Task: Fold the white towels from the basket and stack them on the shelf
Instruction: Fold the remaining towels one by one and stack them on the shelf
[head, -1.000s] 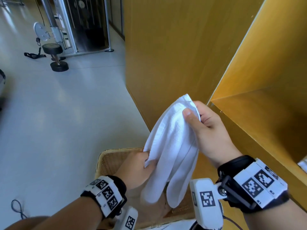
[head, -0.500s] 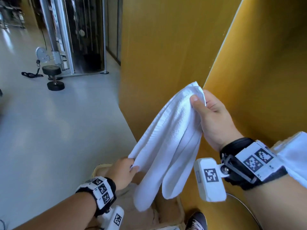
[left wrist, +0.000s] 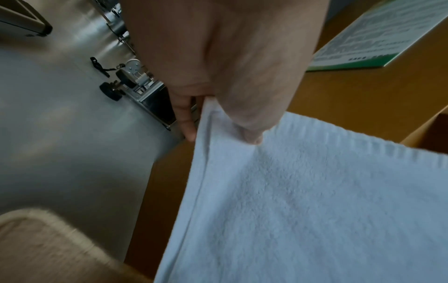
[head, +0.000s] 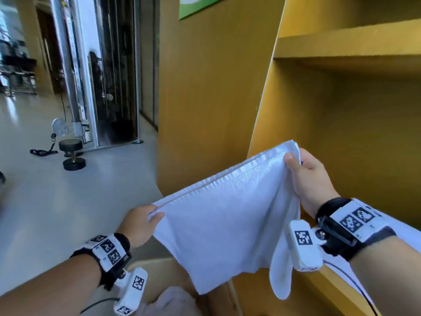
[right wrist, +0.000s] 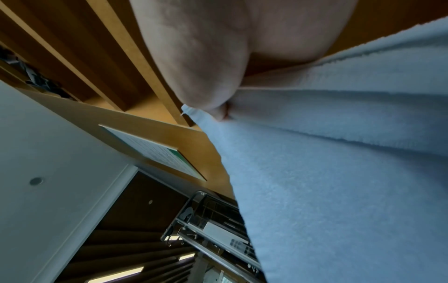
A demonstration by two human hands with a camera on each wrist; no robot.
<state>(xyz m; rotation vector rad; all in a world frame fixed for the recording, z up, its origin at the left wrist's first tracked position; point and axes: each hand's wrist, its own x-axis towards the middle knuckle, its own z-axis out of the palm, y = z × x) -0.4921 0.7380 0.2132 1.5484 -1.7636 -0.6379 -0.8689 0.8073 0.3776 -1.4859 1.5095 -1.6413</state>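
both hands pinch the towel (head: 227,215) taut; basket (head: 157,267) mostly hidden below it.

Gym: cable machine (head: 91,71), dumbbell (head: 72,153) on grey floor, yellow shelf unit (head: 341,53).

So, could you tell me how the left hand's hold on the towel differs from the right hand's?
The left hand sits lower and nearer the person, whereas the right hand is raised higher, close to the yellow shelf. The left hand pinches a flat corner of the white towel; the right hand's corner is bunched, with folds hanging below it. Both hands grip the top edge, stretching it between them.
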